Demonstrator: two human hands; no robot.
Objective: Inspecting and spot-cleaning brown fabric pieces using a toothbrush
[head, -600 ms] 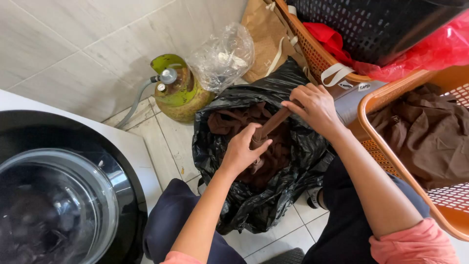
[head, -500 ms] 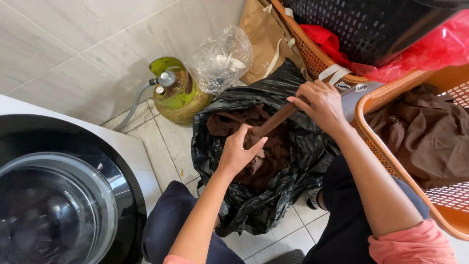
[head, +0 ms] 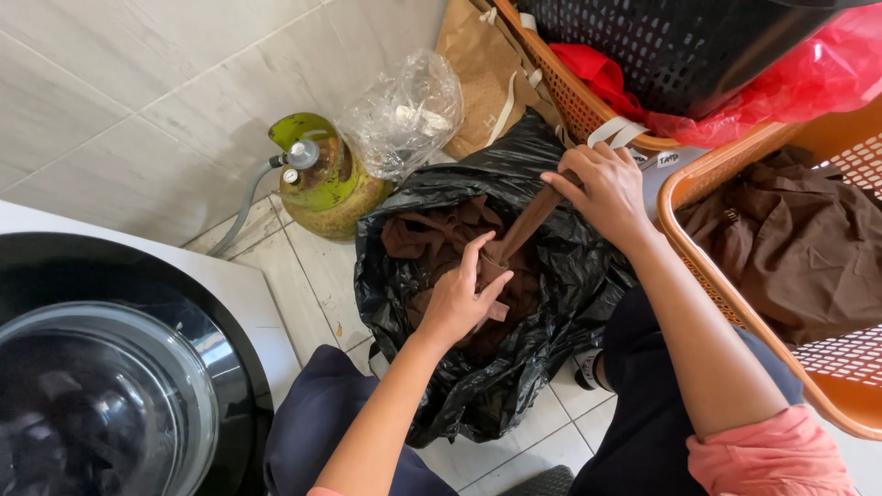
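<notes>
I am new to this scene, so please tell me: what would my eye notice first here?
Both hands pull a brown cloth strip from the black plastic bag at centre: right hand high, left hand low. An orange basket with brown clothes stands right; a green gas cylinder behind.

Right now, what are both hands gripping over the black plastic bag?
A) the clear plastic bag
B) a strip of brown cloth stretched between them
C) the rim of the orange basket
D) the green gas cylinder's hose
B: the left hand and right hand each hold an end of the brown cloth strip, taut above the black plastic bag of brown clothes.
</notes>
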